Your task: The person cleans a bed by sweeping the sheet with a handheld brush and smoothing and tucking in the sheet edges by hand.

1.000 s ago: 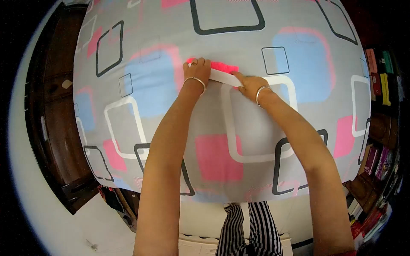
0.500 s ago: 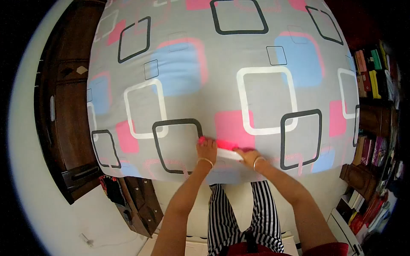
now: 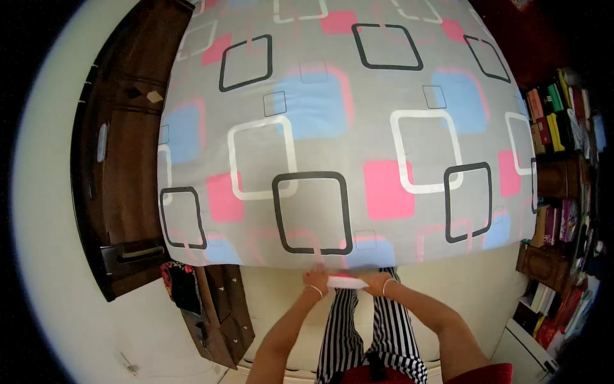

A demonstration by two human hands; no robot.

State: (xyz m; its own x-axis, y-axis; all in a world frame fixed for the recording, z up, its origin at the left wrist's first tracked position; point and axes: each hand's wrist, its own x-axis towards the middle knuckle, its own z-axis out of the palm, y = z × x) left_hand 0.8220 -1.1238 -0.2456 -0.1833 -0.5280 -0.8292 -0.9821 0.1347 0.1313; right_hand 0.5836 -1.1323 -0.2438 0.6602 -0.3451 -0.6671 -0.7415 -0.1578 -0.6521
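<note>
A long, flat pink-and-white object (image 3: 345, 282) is stretched between my two hands, just off the near edge of the bed; its exact kind is unclear. My left hand (image 3: 316, 280) is closed around its left end. At the other end, my right hand (image 3: 376, 282) grips it, with a pale bangle on the wrist. The bed (image 3: 377, 144) in front of me is covered by a grey sheet printed with pink, blue, white and black squares. My striped trousers (image 3: 396, 320) show below the hands.
Dark wooden furniture (image 3: 121, 192) runs along the bed's left side. A small brown cabinet (image 3: 224, 307) with dark cloth (image 3: 182, 288) stands at the lower left. Shelves of books (image 3: 553, 128) line the right side, and a white cabinet (image 3: 521, 349) sits at the lower right.
Both hands have drawn the pink-and-white object back toward my body, from on top of the sheet to the bed's near edge. The camera view has shifted a little, too.
</note>
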